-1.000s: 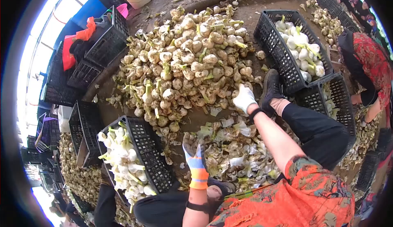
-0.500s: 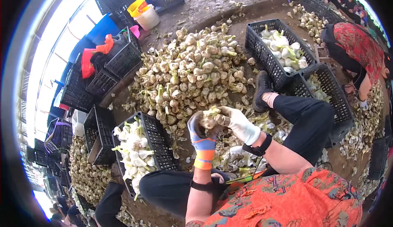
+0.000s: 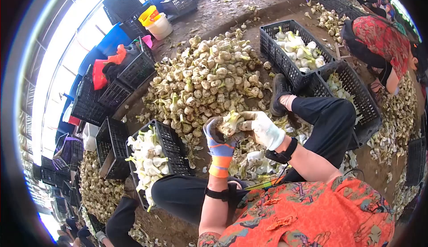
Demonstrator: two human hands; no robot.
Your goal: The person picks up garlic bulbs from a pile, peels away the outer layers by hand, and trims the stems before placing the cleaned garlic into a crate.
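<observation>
My left hand (image 3: 217,145), in a blue and orange glove with a dark soiled palm, is wrapped round a garlic bulb (image 3: 230,125). Its skin looks brownish, with a pale green top. From the right, my right hand (image 3: 264,129), in a white glove with dirty fingertips, grips the same bulb. Both hands are over loose peelings (image 3: 249,158), just in front of a large heap of unpeeled garlic (image 3: 209,82). A black crate (image 3: 171,146) heaped with white garlic is left of my left hand.
Another crate (image 3: 278,55) of white garlic stands at upper right, beside a crate (image 3: 368,109) holding peelings. At far right a co-worker (image 3: 381,42) bends forward. Stacked crates (image 3: 118,91), a white bucket (image 3: 159,27) and more unpeeled garlic (image 3: 100,193) are on the left.
The view has shifted slightly. More of the bulb's pale side shows between my hands, and my right fingers have moved a little along it. The co-worker at right remains bent.
</observation>
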